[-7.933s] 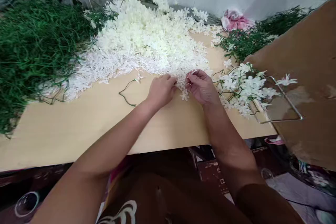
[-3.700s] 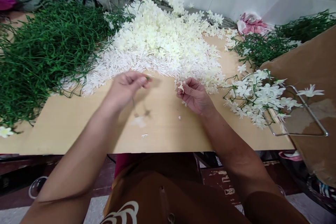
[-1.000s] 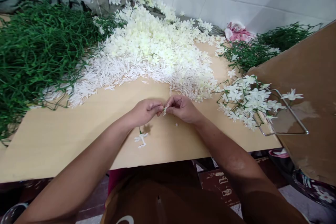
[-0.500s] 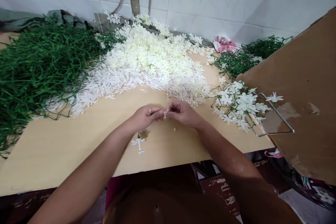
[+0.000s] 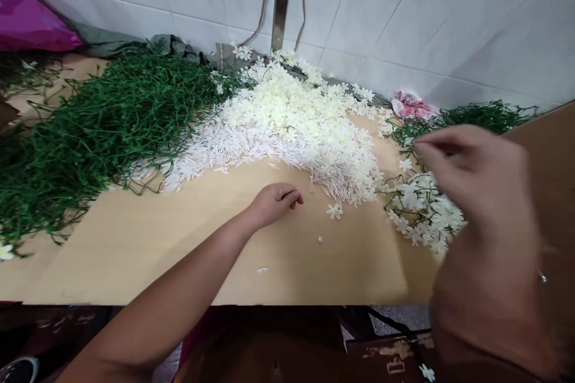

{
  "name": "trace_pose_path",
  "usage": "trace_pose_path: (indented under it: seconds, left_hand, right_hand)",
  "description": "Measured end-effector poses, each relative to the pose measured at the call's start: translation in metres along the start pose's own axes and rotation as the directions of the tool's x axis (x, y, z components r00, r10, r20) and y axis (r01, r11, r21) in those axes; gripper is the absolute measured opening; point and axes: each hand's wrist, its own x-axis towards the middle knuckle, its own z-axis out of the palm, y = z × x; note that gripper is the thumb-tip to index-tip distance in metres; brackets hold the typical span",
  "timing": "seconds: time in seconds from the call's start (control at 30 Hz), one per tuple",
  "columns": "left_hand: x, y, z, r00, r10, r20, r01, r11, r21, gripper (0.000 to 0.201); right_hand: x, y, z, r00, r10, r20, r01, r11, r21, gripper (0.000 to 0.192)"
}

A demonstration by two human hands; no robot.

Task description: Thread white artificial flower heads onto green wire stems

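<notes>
My left hand [image 5: 276,202] rests on the wooden table [image 5: 135,239] with its fingers curled in and nothing visible in them, just in front of the big pile of white plastic flowers [image 5: 296,119]. A single loose flower [image 5: 334,211] lies to its right, with a tiny white bead [image 5: 320,239] nearby. My right hand [image 5: 476,173] is raised close to the camera and blurred, its fingertips pinched together above the heap of flowered green sprigs [image 5: 422,209]. Whether it holds anything is unclear.
A large heap of bare green stems [image 5: 103,114] covers the left of the table. A brown cardboard sheet [image 5: 554,137] leans at the right. More green sprigs [image 5: 476,116] and a pink cloth [image 5: 411,106] lie by the tiled wall. A white scrap [image 5: 262,270] sits near the front edge.
My hands have parted: the right one has swung up and to the right, over the sprig heap. The left stays low on the table. The view has tilted upward.
</notes>
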Motion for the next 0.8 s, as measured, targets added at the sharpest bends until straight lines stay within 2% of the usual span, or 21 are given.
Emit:
trace_pose_path:
  seconds: [0.03, 0.07, 0.1, 0.13, 0.2, 0.23, 0.3, 0.33, 0.4, 0.53, 0.7, 0.8]
  left_hand:
    - [0.000, -0.001, 0.000, 1.000, -0.001, -0.001, 0.001, 1.000, -0.005, 0.037]
    - [0.000, -0.003, 0.000, 1.000, -0.003, -0.003, 0.003, 1.000, -0.010, 0.037]
    - [0.000, -0.004, 0.000, 1.000, -0.002, -0.003, 0.002, 1.000, -0.012, 0.036]
    - [0.001, -0.005, 0.000, 1.000, 0.003, -0.004, -0.003, 1.000, -0.014, 0.036]
    - [0.001, -0.006, -0.001, 1.000, 0.024, -0.002, -0.024, 1.000, -0.010, 0.034]
    - [0.001, -0.006, -0.001, 0.999, 0.033, -0.002, -0.033, 0.999, -0.006, 0.033]
    - [0.001, -0.006, -0.002, 0.999, 0.040, 0.002, -0.040, 0.999, 0.005, 0.032]
    - [0.001, -0.006, -0.002, 0.999, 0.039, 0.006, -0.039, 0.999, 0.009, 0.032]
    - [0.001, -0.005, -0.002, 0.999, 0.029, 0.023, -0.030, 1.000, 0.008, 0.032]
    - [0.001, -0.003, -0.003, 0.998, 0.026, 0.058, -0.026, 1.000, -0.006, 0.030]
    - [0.002, -0.003, -0.004, 0.997, 0.038, 0.060, -0.039, 0.999, 0.000, 0.027]
    - [0.003, -0.004, -0.003, 0.998, 0.024, 0.056, -0.022, 0.999, -0.024, 0.028]
  right_hand:
    - [0.014, -0.023, 0.025, 0.993, -0.075, 0.087, 0.064, 0.990, 0.129, 0.008]
    - [0.028, -0.044, 0.052, 0.969, -0.163, 0.184, 0.118, 0.966, 0.231, 0.009]
    - [0.041, -0.063, 0.078, 0.942, -0.231, 0.242, 0.156, 0.943, 0.295, 0.012]
    - [0.054, -0.078, 0.104, 0.923, -0.257, 0.285, 0.176, 0.943, 0.282, 0.016]
    - [0.074, -0.098, 0.149, 0.906, -0.257, 0.337, 0.208, 0.963, 0.174, 0.018]
    - [0.081, -0.103, 0.167, 0.912, -0.223, 0.344, 0.208, 0.975, 0.079, 0.020]
    - [0.090, -0.107, 0.193, 0.908, -0.116, 0.403, 0.168, 0.981, -0.097, 0.028]
    - [0.091, -0.106, 0.200, 0.901, -0.087, 0.426, 0.156, 0.979, -0.128, 0.029]
    - [0.088, -0.103, 0.205, 0.878, -0.090, 0.470, 0.158, 0.982, -0.107, 0.028]
    - [0.073, -0.091, 0.187, 0.848, -0.256, 0.464, 0.223, 0.967, 0.125, 0.017]
    - [0.068, -0.071, 0.156, 0.885, -0.289, 0.365, 0.172, 0.932, 0.319, 0.011]
    - [0.073, -0.059, 0.146, 0.924, -0.266, 0.274, 0.170, 0.929, 0.328, 0.014]
